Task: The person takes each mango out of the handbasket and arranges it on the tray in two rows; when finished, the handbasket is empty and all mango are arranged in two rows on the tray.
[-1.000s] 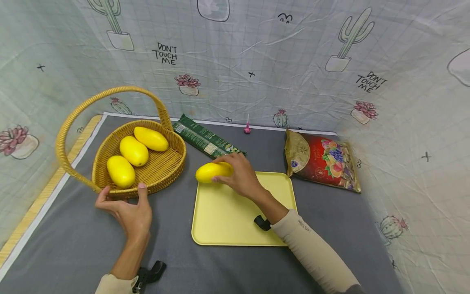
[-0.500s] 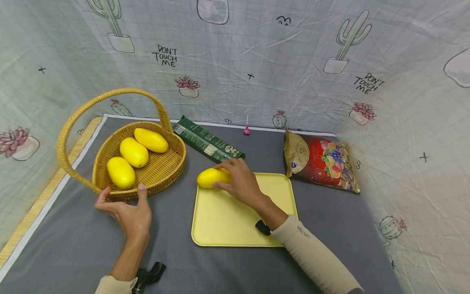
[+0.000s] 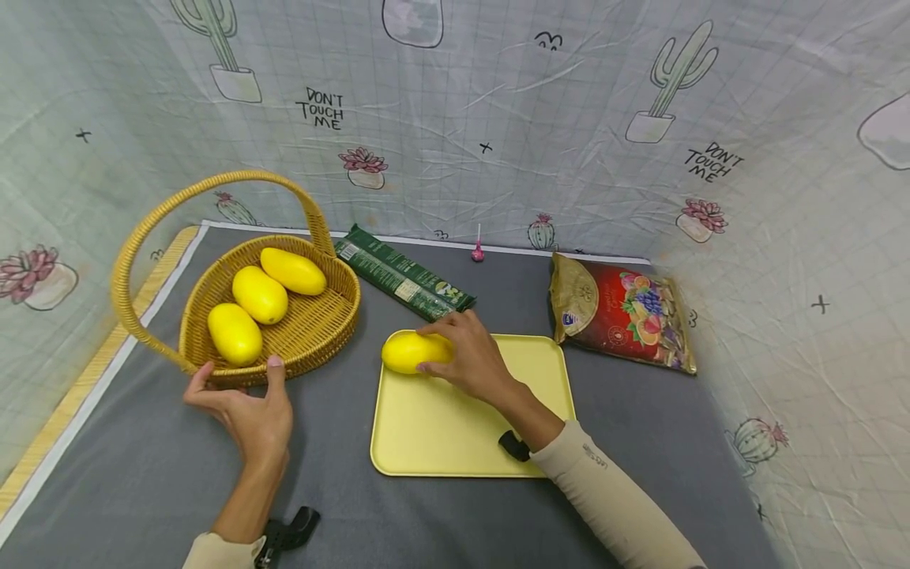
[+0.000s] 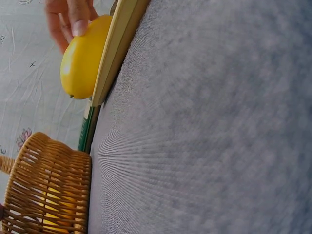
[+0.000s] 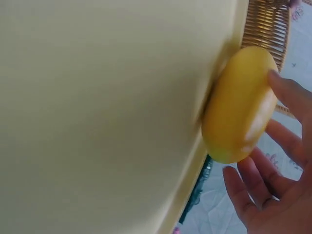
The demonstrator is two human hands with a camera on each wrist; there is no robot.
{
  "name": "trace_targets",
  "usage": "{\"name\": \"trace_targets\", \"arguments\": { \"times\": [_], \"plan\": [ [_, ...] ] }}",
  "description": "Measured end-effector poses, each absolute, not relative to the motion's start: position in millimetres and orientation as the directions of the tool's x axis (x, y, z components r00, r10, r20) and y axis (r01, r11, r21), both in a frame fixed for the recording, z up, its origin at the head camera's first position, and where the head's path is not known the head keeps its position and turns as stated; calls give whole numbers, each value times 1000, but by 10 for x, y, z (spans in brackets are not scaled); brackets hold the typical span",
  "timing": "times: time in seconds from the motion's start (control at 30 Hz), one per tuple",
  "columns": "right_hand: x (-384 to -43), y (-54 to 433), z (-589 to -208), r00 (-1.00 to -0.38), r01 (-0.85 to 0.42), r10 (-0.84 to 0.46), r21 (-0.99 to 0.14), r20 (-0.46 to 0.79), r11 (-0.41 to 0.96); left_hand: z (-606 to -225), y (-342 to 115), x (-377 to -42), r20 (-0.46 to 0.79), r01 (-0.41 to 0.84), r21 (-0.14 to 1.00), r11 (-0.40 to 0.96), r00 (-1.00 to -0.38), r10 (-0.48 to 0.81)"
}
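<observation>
Right grip (image 3: 471, 357) around the right end of the yellow fruit (image 3: 407, 353).

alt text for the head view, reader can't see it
A person's right hand holds a yellow fruit at the far left corner of a yellow tray; the left hand grips a wicker basket holding three more fruits.

From where I stand: basket (image 3: 306, 328), left of frame, woven wicker look, ribbed, faint sheen. Yellow fruit (image 3: 407, 353), centre, smooth, glossy. Tray (image 3: 434, 427), lower centre, smooth, plastic-looking, low shine. Tablecloth (image 3: 341, 466), matt grey fabric. Bag (image 3: 626, 312), right, shiny crinkled film. Green packet (image 3: 398, 270), slick wrapper. Backdrop (image 3: 441, 95), top, creased, slightly shiny sheet. Table edge (image 3: 66, 411), far left, pale wood look.
</observation>
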State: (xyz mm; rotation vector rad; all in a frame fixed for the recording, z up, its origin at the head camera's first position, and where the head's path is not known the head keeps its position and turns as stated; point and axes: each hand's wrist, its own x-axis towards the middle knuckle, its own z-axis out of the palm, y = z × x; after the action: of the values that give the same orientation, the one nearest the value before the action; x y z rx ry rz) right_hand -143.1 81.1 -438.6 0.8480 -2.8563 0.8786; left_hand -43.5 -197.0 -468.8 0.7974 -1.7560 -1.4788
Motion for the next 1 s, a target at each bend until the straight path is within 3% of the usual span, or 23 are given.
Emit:
{"name": "trace_targets", "arguments": {
  "times": [0.4,1.0],
  "plan": [
    [-1429,748,-4377,-855,-515,-475,-455,208,727,-4685,-1984,-446,92,-56,987,151,-573,-815],
    [-1635,-23,-4043,-741,-662,-562,-545,368,515,-4677,-1976,-443,124,-37,984,173,-554,-823]
  ]
}}
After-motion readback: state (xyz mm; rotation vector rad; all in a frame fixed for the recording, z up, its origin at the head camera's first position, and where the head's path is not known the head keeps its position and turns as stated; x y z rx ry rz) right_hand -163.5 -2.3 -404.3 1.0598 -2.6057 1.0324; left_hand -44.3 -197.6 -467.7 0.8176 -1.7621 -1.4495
